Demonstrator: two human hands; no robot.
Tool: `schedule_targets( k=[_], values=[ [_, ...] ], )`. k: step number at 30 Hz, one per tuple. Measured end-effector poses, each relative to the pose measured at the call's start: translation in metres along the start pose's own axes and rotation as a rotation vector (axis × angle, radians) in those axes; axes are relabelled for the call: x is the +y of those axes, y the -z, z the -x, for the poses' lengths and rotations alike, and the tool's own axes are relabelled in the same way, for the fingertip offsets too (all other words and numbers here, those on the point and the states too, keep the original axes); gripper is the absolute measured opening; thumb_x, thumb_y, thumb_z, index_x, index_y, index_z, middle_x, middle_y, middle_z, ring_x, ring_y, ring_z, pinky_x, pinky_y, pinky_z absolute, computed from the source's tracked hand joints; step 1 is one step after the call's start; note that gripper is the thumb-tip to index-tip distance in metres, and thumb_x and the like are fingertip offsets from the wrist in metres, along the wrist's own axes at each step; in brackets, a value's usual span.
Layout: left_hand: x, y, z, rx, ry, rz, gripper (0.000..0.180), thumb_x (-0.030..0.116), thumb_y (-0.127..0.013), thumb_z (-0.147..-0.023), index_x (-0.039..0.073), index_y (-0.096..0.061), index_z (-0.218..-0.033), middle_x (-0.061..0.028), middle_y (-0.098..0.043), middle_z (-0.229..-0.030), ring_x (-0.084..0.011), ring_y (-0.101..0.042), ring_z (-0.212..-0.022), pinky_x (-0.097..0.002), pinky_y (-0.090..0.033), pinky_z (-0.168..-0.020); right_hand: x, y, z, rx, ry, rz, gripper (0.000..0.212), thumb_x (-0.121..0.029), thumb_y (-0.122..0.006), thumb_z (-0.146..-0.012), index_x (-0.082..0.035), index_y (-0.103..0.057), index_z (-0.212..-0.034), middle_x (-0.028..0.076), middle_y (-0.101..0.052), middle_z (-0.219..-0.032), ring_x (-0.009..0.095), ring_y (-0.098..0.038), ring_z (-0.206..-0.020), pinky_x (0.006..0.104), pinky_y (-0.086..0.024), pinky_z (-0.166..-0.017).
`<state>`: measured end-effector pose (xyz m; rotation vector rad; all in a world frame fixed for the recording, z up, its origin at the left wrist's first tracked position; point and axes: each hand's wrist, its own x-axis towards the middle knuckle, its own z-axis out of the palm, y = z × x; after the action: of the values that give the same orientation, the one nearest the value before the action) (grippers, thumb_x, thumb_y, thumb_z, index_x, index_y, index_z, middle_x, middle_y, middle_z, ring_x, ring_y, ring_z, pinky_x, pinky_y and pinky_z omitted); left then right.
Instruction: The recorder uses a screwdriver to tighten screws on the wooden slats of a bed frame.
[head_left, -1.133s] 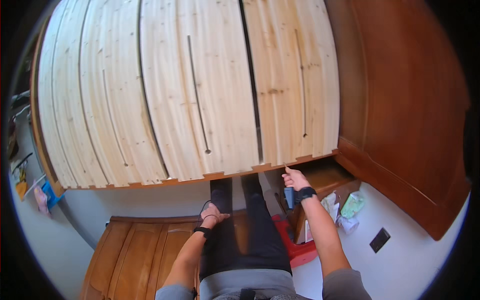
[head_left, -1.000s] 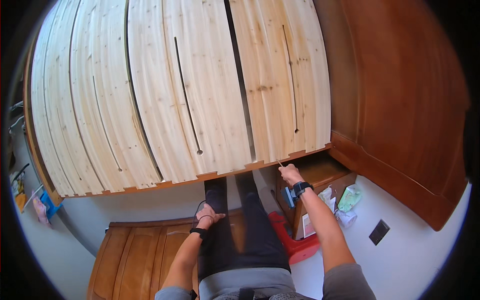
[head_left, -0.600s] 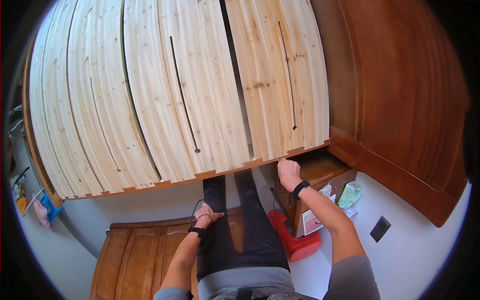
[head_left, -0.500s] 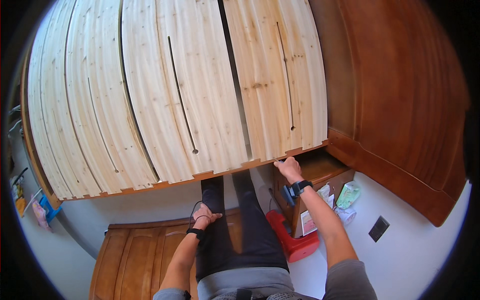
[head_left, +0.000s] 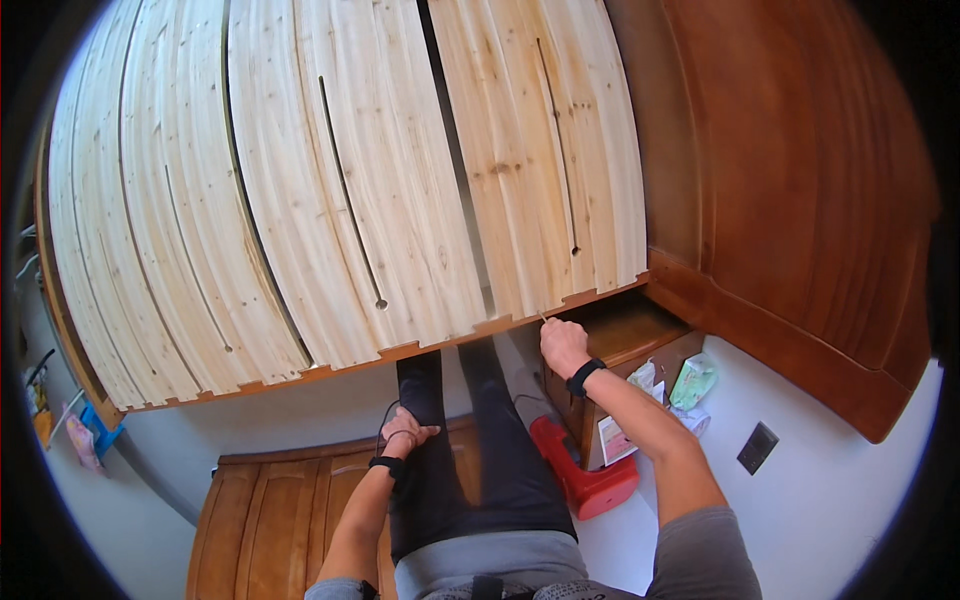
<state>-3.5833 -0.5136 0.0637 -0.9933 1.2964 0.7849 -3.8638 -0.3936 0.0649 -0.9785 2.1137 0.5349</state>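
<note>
Right hand [head_left: 563, 345] is up at the lower edge of the pale slatted wood panel [head_left: 350, 190], fingers pinched shut on a thin sliver-like object [head_left: 543, 318] whose kind I cannot tell, its tip touching the notched edge, probably to work right at the joint. The panel looms overhead, leaning across the view. Left hand [head_left: 405, 425] rests on the person's dark-trousered thigh [head_left: 440, 470], loosely curled with nothing clearly held, likely for balance. A red power tool [head_left: 580, 475] lies on the white floor just beside a small wooden drawer unit [head_left: 620, 345].
</note>
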Motion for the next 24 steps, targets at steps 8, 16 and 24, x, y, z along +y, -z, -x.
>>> schedule_targets(
  k=[8,16,24],
  values=[
    [-0.003,0.003,-0.002,0.021,0.016,-0.007,0.077,0.052,-0.066,-0.055,0.000,-0.037,-0.104,-0.0177,-0.054,-0.099,-0.0273,-0.053,-0.095,-0.0325,-0.042,-0.080,0.016,0.005,0.004,0.137,0.129,0.069,0.008,-0.010,-0.050,-0.070,-0.003,-0.052,-0.073,0.013,-0.057,-0.064,0.024,-0.060,-0.064,0.0337,-0.048,-0.051],
    [0.002,-0.001,-0.003,-0.005,0.014,-0.011,0.080,0.053,-0.066,-0.055,0.000,-0.035,-0.106,-0.0182,-0.055,-0.098,-0.0282,-0.053,-0.094,-0.0328,-0.042,-0.080,0.035,-0.016,-0.010,-0.743,-0.909,-1.985,0.027,-0.030,-0.052,-0.077,-0.005,-0.049,-0.068,-0.003,-0.038,-0.049,0.005,-0.029,-0.036,0.0179,-0.021,-0.031],
    [0.003,0.004,0.000,-0.019,0.056,0.010,0.082,0.053,-0.067,-0.053,0.001,-0.038,-0.109,-0.0168,-0.051,-0.106,-0.0278,-0.049,-0.100,-0.0334,-0.040,-0.083,0.008,-0.001,-0.001,-0.007,-0.119,-0.183,0.027,-0.024,-0.051,-0.076,0.000,-0.057,-0.066,0.009,-0.056,-0.060,0.018,-0.053,-0.049,0.0251,-0.041,-0.042]
  ],
)
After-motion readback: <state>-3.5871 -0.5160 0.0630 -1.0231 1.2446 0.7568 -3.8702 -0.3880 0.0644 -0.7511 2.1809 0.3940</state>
